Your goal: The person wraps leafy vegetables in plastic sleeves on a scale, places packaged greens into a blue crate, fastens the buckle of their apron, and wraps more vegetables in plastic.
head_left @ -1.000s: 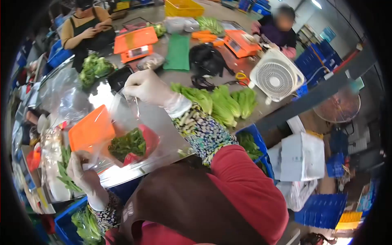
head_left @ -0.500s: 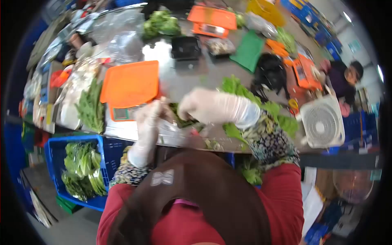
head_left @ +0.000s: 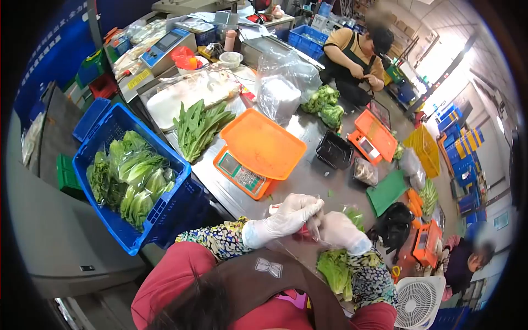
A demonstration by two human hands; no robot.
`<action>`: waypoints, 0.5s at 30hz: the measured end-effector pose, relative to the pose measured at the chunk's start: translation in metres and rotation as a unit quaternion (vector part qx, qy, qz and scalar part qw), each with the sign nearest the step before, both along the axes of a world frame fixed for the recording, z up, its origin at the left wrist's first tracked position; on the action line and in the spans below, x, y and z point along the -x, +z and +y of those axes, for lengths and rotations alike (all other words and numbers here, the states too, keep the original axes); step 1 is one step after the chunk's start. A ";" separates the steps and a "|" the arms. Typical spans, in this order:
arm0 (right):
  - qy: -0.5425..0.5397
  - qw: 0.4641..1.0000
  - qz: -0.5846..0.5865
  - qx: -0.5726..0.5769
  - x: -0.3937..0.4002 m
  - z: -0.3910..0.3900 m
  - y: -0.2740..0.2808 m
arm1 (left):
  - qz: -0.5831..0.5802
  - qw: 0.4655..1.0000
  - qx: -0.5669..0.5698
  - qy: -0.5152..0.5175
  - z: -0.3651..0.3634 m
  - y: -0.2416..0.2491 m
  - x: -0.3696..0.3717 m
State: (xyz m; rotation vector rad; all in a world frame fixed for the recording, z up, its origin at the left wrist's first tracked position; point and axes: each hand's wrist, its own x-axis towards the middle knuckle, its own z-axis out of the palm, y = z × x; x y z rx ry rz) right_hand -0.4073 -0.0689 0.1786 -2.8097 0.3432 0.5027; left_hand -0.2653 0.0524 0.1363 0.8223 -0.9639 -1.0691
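My left hand (head_left: 286, 219), in a white glove, is closed in a pinch on a crinkled piece of clear plastic bag (head_left: 314, 224). Close beside it, my right hand (head_left: 342, 231), also gloved, curls its fingers against the same plastic. A small red patch shows under the hands, too covered to name. Green leaves (head_left: 353, 216) show just past my right hand, and a head of lettuce (head_left: 334, 270) lies by my right forearm. Beyond my left hand stands an orange scale (head_left: 264, 144) with its display facing me. Loose leafy greens (head_left: 199, 127) lie to its left.
At left, a blue crate (head_left: 187, 192) holds bagged lettuce (head_left: 140, 176). Across the table are a black tray (head_left: 334, 149), a second orange scale (head_left: 377, 135) and a green sheet (head_left: 386, 192). A white fan (head_left: 421, 300) stands at lower right. Two co-workers are nearby.
My view has turned toward the left, showing more of the crate and a co-worker. My hands have come closer together, with clear plastic between them. The greens formerly between them are less visible.
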 end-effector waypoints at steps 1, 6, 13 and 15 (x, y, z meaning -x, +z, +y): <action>0.005 0.998 -0.049 0.024 0.006 -0.010 0.004 | 0.040 0.999 -0.005 -0.009 -0.001 0.002 -0.001; -0.042 0.932 -0.356 -0.054 0.034 -0.021 0.072 | 0.112 0.993 -0.024 -0.014 -0.005 0.013 -0.005; -0.046 0.913 -0.403 0.031 0.056 -0.009 0.091 | 0.113 0.993 -0.037 -0.017 -0.008 0.014 -0.003; -0.135 0.864 -0.484 0.043 0.075 -0.006 0.117 | 0.118 0.991 -0.067 0.010 -0.003 0.018 0.001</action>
